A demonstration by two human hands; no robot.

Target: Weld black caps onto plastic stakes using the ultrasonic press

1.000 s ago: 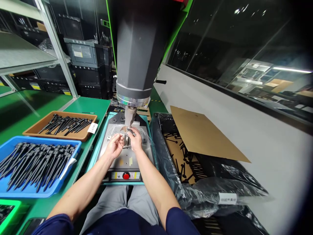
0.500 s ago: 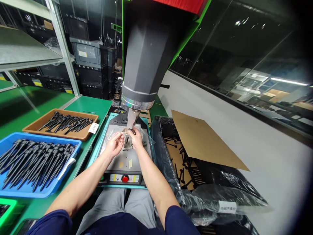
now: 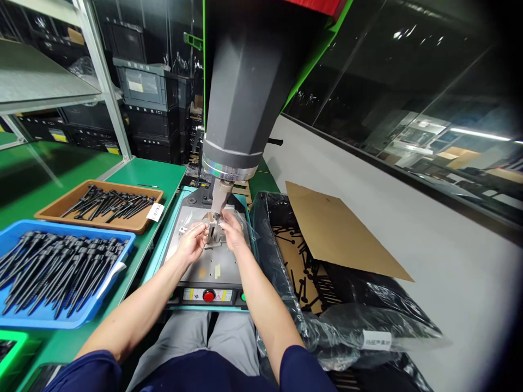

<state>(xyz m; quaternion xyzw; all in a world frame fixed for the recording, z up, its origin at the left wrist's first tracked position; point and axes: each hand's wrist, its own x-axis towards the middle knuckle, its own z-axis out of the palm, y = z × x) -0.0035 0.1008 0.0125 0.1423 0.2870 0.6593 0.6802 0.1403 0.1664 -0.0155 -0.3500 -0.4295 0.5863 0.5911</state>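
Over the metal fixture of a bench press machine, both my hands are raised side by side. My left hand is closed in a pinch at the fixture's left side; whatever lies between its fingertips is too small to make out. To the right, my right hand has its fingers apart, close beside a small black part at the fixture's top. Just above that part is the machine's metal horn, pointing down from the grey head. Clear plastic guards flank the fixture.
On the green bench at left, a blue tray and a brown tray hold black ribbed, headed pieces. At right, a plastic-lined box contains similar pieces, partly under a cardboard sheet. A red button faces me on the machine base.
My right hand has shifted slightly right and its fingers have opened away from the black part, which shows more now. My left hand stays nearly in place, still pinched.
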